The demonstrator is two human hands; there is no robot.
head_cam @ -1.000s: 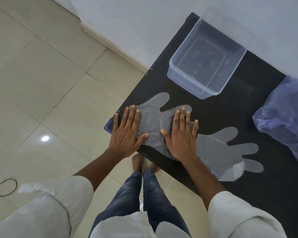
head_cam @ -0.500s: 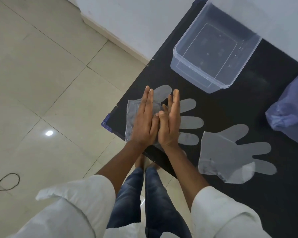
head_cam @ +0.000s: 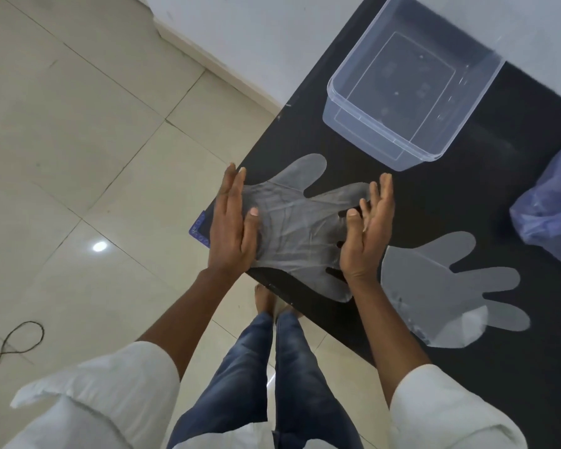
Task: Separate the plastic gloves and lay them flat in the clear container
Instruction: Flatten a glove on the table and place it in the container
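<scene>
A: Both palms face each other with a plastic glove (head_cam: 292,231) spread between them. What makes this step go well?

B: Keep the film taut but not stretched. The left hand (head_cam: 232,228) has its thumb pressed onto the cuff side, fingers straight; the right hand (head_cam: 366,231) does the same at the finger end. Neither is clenched. It reads as a light thumb-and-palm pinch on each edge, though I cannot tell how firmly either grips. Thin film clings, so I would check that only one layer is held before carrying it over.

A: Where does the glove sit relative to the hands?

B: Directly between them, at the near-left corner of the black table (head_cam: 467,222), wrinkled across its middle, its thumb poking out toward the clear container (head_cam: 334,92). Whether it rests on the table or is lifted just off it, I cannot say.

A: And the rest?

B: A second glove (head_cam: 434,286) lies flat just beside the right wrist. The container stands open beyond the hands, seemingly with no glove inside. A bluish plastic bag (head_cam: 551,215) sits at the right edge.
</scene>
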